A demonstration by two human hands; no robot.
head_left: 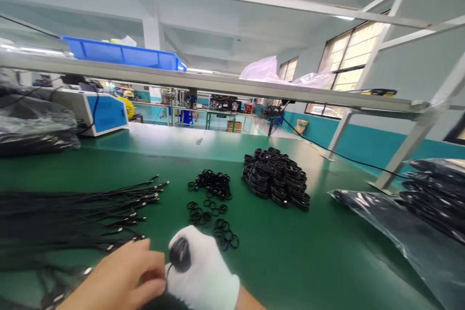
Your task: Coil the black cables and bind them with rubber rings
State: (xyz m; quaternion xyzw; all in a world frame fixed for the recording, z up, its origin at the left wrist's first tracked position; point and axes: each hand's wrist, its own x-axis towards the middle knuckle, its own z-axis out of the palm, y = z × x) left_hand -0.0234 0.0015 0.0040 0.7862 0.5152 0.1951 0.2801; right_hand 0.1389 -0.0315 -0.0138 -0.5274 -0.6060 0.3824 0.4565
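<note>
My right hand (203,269), in a white glove, grips a small wound bundle of black cable (180,255) low in the middle of the head view. Beside it, my bare left hand (125,271) has its thumb and fingers curled together at a thin dark strand that runs by the bundle. Motion blurs the fingertips. Just beyond the gloved hand lie loose black rings (225,234) and a denser heap of black rings (212,183). Long straight black cables (83,213) with metal-tipped ends spread across the left of the table.
A pile of coiled black cables (276,177) stands right of the rings on the green table (283,256). Plastic-bagged black goods (432,198) lie at the right edge, another bag (36,123) at left by a blue-and-white machine (105,111). Overhead, a shelf (218,81) carries a blue bin (123,55).
</note>
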